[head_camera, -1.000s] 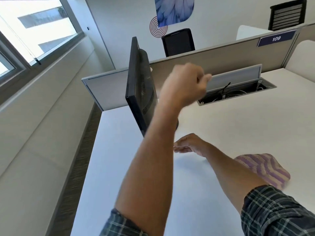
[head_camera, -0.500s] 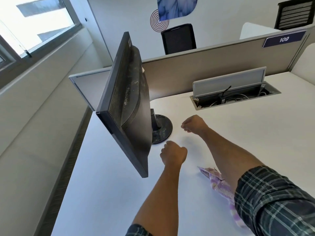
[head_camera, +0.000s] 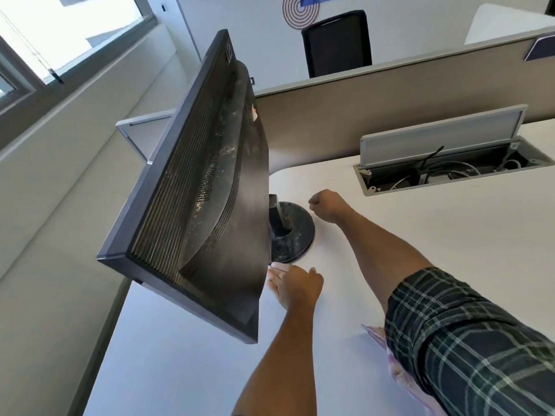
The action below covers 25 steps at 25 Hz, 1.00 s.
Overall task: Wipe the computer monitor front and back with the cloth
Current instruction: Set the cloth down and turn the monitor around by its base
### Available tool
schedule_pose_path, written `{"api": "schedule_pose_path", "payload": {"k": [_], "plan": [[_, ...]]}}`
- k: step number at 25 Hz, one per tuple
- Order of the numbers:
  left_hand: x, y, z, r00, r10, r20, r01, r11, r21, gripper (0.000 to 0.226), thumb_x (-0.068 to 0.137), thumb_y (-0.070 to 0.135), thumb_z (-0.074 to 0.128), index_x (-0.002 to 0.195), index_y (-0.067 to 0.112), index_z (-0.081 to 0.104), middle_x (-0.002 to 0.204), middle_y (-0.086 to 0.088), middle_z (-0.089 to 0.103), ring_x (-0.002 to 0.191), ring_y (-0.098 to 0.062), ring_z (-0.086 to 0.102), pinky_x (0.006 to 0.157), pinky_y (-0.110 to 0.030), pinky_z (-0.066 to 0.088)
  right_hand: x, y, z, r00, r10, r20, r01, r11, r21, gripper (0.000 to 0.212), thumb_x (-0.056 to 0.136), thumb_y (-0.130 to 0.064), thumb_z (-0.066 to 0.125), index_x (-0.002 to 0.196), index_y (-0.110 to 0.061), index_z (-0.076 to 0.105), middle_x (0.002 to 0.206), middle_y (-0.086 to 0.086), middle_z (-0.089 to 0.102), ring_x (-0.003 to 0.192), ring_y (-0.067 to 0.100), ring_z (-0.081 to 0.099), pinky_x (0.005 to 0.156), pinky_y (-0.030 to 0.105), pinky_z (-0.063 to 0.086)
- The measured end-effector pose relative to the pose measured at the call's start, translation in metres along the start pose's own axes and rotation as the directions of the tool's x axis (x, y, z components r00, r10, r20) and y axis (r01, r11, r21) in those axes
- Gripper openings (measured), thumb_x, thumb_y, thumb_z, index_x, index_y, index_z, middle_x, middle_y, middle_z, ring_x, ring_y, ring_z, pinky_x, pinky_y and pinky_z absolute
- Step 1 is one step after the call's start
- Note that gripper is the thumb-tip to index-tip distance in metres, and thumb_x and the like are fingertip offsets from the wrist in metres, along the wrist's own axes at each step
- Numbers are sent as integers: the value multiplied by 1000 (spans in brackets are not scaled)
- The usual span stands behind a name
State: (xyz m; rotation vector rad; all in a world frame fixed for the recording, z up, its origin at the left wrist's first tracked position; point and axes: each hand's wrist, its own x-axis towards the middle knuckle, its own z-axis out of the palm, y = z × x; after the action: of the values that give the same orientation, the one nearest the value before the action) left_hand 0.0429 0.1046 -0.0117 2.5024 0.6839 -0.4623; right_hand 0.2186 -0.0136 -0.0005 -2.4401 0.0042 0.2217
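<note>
- The monitor (head_camera: 204, 187) stands on its round base (head_camera: 292, 232) near the table's (head_camera: 420, 250) left edge, its back turned toward the person. I reckon a careless shove on the panel could tip or slide it toward that edge, since nothing grips it.
- The left hand (head_camera: 295, 285) reaches just beside the monitor's lower rear corner, fingers fairly straight and apart, holding nothing; whether it touches the casing I cannot tell.
- The right hand (head_camera: 327, 205) sits just right of the monitor's base, fingers curled into a fist, apparently empty.
- The cloth (head_camera: 390, 355) lies on the table well to the right of the monitor, mostly hidden under the right sleeve (head_camera: 468, 340); neither hand holds it, so wiping likely has not started, and the arm could drag it away.
- The monitor's black ribbed back and its base look dusty and smeared with pale grime; its screen faces away, unseen.
</note>
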Motion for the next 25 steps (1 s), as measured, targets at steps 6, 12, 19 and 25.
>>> {"api": "schedule_pose_path", "payload": {"k": [6, 12, 19, 25], "plan": [[10, 5, 5, 997, -9, -74, 15, 996, 85, 96, 101, 59, 42, 157, -10, 4, 168, -21, 12, 157, -33, -5, 125, -42, 2, 26, 0, 28, 1000, -3, 29, 6, 994, -105, 31, 101, -13, 51, 120, 6, 67, 126, 21, 65, 118, 37, 60, 94, 36, 48], [14, 0, 9, 993, -5, -117, 11, 999, 50, 94, 102, 56, 44, 156, -12, 9, 165, -23, 23, 157, -29, -4, 125, -42, 7, 37, -3, 30, 990, 128, -59, -132, 989, -65, 26, 91, -19, 70, 104, 4, 67, 111, 20, 69, 106, 37, 65, 73, 29, 42], [18, -3, 7, 992, -2, -126, 11, 997, 75, 97, 100, 62, 43, 156, -11, 11, 165, -20, 25, 158, -23, -2, 125, -40, 8, 33, -3, 29, 937, 346, -53, -336, 930, 147, 31, 84, -11, 75, 65, -9, 50, 84, 10, 65, 84, 30, 66, 66, 29, 45], [37, -23, -3, 983, 71, -170, -21, 959, 281, 93, 95, 73, 40, 146, -4, 46, 163, -14, 33, 156, -24, -17, 124, -47, 11, 9, -4, 29, 877, 480, -13, -452, 833, 319, 8, 81, -8, 64, 73, -6, 64, 73, 10, 74, 65, 25, 74, 69, 32, 63]]}}
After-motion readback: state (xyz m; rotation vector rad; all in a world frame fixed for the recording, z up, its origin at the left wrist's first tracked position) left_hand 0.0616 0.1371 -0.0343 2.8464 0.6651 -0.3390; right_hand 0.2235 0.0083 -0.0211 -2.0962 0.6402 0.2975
